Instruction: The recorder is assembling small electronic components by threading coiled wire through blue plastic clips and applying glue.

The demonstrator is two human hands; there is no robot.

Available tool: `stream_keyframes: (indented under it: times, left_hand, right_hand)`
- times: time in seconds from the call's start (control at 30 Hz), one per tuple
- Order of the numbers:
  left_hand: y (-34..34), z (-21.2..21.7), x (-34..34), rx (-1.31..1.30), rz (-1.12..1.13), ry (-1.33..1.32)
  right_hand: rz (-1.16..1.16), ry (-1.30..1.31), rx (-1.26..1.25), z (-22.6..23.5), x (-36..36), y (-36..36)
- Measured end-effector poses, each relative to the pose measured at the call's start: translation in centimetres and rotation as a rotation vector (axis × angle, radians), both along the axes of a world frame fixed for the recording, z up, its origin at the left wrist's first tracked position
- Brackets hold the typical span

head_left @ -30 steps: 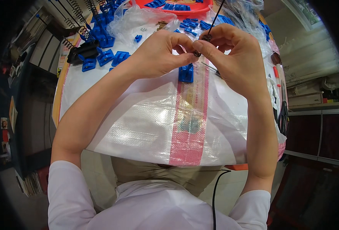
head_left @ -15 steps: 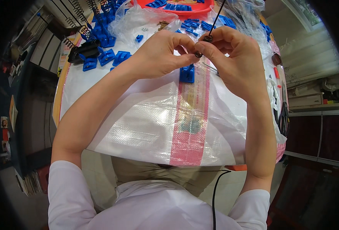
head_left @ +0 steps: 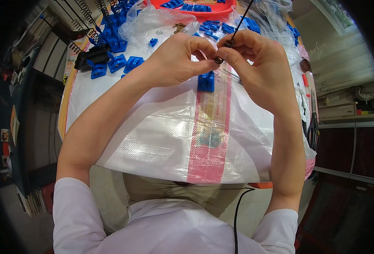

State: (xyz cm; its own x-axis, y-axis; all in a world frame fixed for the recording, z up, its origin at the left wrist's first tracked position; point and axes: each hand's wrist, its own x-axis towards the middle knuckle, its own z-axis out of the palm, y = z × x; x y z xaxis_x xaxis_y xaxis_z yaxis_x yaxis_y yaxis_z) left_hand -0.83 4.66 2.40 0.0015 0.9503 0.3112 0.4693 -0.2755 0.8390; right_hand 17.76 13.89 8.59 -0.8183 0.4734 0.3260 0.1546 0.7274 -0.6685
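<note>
a small dark metal ring (head_left: 219, 60) sits pinched at the fingertips, touching a thin black rod (head_left: 241, 20) that slants up and away toward the top edge, its lower end capped by a second dark ring (head_left: 229, 42), both raised above a blue plastic bracket (head_left: 206, 81).
</note>
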Motion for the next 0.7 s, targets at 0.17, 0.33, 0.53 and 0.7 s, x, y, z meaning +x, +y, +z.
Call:
stream_keyframes:
  times: [0.17,0.33,0.53,0.7]
  left_hand:
    - [-0.1,0.1,0.1,-0.006,0.008,0.004]
    - [-0.1,0.3,0.1,-0.023,0.007,0.002]
    - [-0.1,0.1,0.1,-0.024,0.006,-0.025]
    - [-0.1,0.3,0.0,-0.029,0.009,0.009]
  right_hand:
    - [0.018,0.110,0.009,-0.8,-0.2,0.4]
    - [0.014,0.164,0.005,-1.2,-0.3,0.7]
    - [0.002,0.157,-0.007,-1.2,-0.4,0.7]
    - [0.015,0.186,-0.044,-1.4,-0.4,0.8]
